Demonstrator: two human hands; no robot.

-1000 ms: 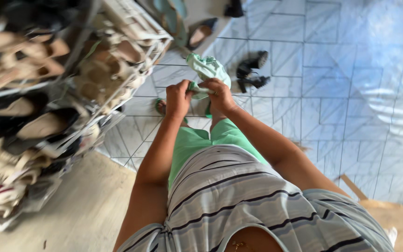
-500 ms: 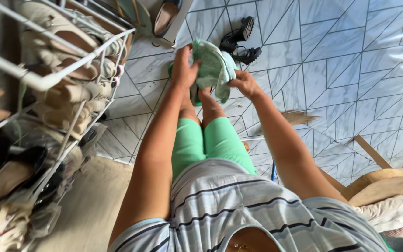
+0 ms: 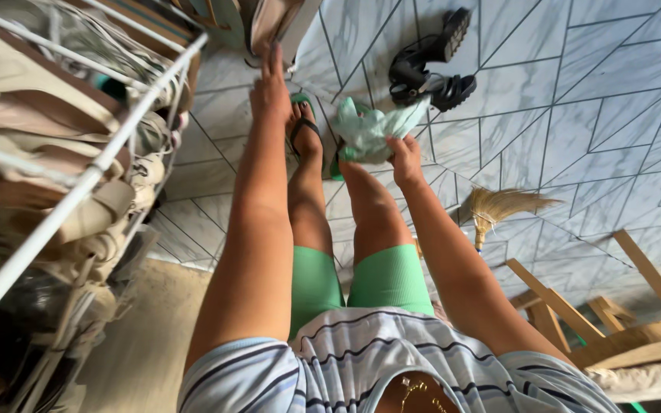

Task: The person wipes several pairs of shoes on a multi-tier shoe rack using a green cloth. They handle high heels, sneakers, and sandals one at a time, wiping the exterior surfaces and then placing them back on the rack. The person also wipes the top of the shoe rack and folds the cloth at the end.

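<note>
- While the person bent forward beside the white wire shoe rack (image 3: pixel 78 191), the right hand (image 3: pixel 405 157) kept its fingers (image 3: pixel 396 145) closed on a bunched pale green cloth (image 3: pixel 372 130), holding it off the tiled floor (image 3: pixel 575 115); gathered in a fist like that, it looked kept clear of the tiles rather than spread for use.
- Relative to the rack, the cloth hung off to the right, past both legs, above the feet in green sandals (image 3: pixel 304 126).
- The left hand (image 3: pixel 271 80) stretched out flat with fingers open and empty, just right of the rack's far end, toward a shoe (image 3: pixel 273 23) lying near the top edge; it gripped nothing.
- The cloth looked soft, thin and crumpled, mint green with a faint pattern, folds sticking out on both sides of the fist.
- Farther right of the rack stood a pair of black heeled sandals (image 3: pixel 430 65), then a straw broom (image 3: pixel 499 206), and farthest a wooden chair (image 3: pixel 613 321).
</note>
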